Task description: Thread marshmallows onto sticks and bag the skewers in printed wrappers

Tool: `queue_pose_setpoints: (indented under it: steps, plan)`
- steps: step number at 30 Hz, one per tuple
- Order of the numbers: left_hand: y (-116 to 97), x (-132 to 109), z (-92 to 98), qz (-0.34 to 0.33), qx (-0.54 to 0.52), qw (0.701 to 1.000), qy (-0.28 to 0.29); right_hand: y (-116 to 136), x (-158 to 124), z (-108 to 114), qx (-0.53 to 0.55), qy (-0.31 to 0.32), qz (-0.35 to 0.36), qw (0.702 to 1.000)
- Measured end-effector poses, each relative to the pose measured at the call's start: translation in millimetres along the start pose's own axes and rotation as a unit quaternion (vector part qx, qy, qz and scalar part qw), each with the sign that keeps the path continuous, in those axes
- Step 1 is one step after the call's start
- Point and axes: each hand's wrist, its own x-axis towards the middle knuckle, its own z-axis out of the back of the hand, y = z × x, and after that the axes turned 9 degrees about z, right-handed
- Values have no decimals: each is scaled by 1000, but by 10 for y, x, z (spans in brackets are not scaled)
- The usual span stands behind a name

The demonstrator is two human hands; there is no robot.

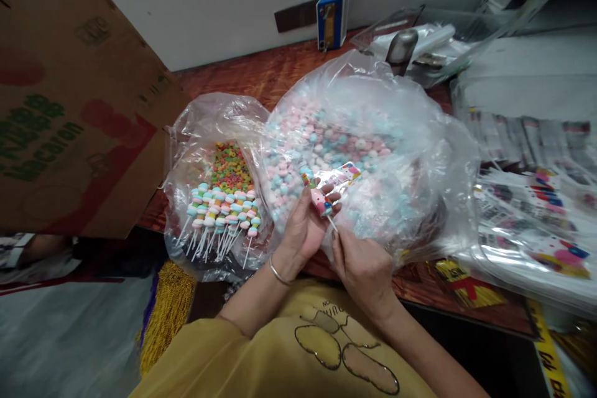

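Observation:
My left hand (305, 224), palm up with a bangle at the wrist, holds a small printed plastic packet (321, 202) with its fingers curled behind. A bit of colourful candy (308, 179) shows by its thumb. From the packet's lower end a white stick (331, 222) sticks out, and my right hand (364, 267) pinches it. Beneath both hands lies a large clear bag (373, 93) of pink, blue and white marshmallow sweets (321, 137). To the left, several marshmallow skewers (224, 208) on white sticks lie on a smaller clear bag (219, 109) holding colourful ring sweets (228, 165).
A tall cardboard box (79, 112) stands at the left. Stacks of printed packets (532, 211) lie at the right. Behind are a clear bin (480, 28) of plastic bags and a blue box-shaped device (332, 18) by the wall. A yellow wrapper (469, 284) is near the front edge.

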Motion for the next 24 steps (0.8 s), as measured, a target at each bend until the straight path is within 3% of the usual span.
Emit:
queue_pose_setpoints:
  steps: [5, 8, 11, 16, 19, 24]
  plan:
    - [-159, 12, 32, 37, -21, 999, -6, 72, 1, 200, 192, 74, -35, 978]
    - [-88, -63, 71, 75, 21, 996, -34, 39, 16, 261, 201, 45, -55, 977]
    - [37, -174, 107, 94, 48, 993, -46, -9, 4, 210, 124, 19, 16, 992]
    - [132, -413, 201, 105, 84, 990, -45, 2, -110, 121, 51, -31, 106, 993]
    - [98, -560, 274, 137, 133, 981, -24, 18, -200, 131, 59, -40, 153, 986]
    - [29, -700, 393, 135, 220, 966, 5, -6, -287, 159, 129, -37, 201, 970]
